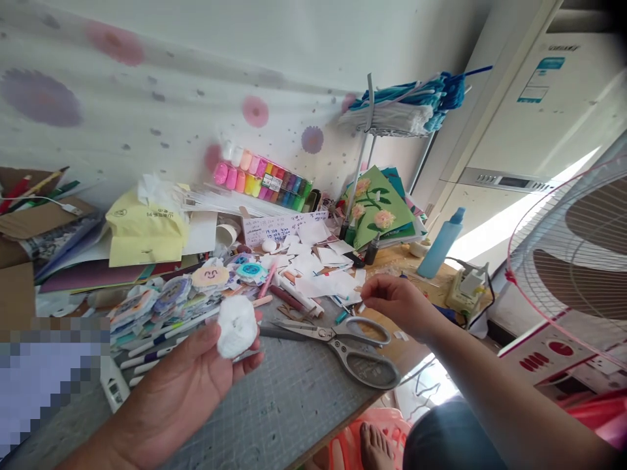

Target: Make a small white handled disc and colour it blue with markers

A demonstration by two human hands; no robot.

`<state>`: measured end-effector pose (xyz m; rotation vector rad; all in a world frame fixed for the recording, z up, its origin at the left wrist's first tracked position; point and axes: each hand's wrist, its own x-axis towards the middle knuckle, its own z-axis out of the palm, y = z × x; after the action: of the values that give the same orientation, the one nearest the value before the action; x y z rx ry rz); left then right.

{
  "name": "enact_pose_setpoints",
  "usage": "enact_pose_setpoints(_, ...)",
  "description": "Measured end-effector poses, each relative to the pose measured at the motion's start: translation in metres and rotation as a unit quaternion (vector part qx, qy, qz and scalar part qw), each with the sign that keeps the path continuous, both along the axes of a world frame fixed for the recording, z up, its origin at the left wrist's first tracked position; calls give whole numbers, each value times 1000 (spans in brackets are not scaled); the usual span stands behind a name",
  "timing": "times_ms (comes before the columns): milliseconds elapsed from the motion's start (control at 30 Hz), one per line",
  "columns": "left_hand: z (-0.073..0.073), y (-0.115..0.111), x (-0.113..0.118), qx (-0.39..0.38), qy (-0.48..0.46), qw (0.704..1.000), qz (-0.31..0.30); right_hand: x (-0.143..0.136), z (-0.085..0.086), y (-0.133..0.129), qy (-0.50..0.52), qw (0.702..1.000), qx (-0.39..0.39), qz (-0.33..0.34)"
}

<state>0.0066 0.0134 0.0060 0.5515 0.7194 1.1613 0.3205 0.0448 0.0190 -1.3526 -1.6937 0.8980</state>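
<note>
My left hand (196, 375) holds up a small, white, fluffy ball (238, 326) with a dimple in its middle, gripped between thumb and fingers above the grey cutting mat (274, 405). Past the ball lies a large pair of scissors (328, 334) with grey handles, its blades pointing left. My right hand (396, 301) hovers beyond the scissors' handles, thumb and fingertips pinched together. What it pinches, if anything, is too small to make out. Several white paper scraps (313, 271) and pens lie just beyond the scissors.
Paper cut-outs (213, 277) and pens crowd the left side. A paint set (267, 179) stands at the wall. On the right are a blue bottle (441, 243), a power strip (465, 290) and a fan (573, 254). Pipe cleaners (411, 108) rise at the back.
</note>
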Motion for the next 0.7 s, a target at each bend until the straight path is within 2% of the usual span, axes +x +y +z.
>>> enact_pose_setpoints(267,-1,3,-4,-15,17,999,28,-16,-7,4,-71,997,29,-14)
enact_pose_setpoints(500,-5,-6,-8,15,78,996,36,-40,-5,7,-165,985,21,52)
enact_pose_setpoints(600,-4,-7,-7,60,133,989,29,-40,-3,14,-227,972,33,43)
enact_pose_setpoints(700,-3,-6,-8,107,241,963,53,-37,-2,23,-317,947,48,20)
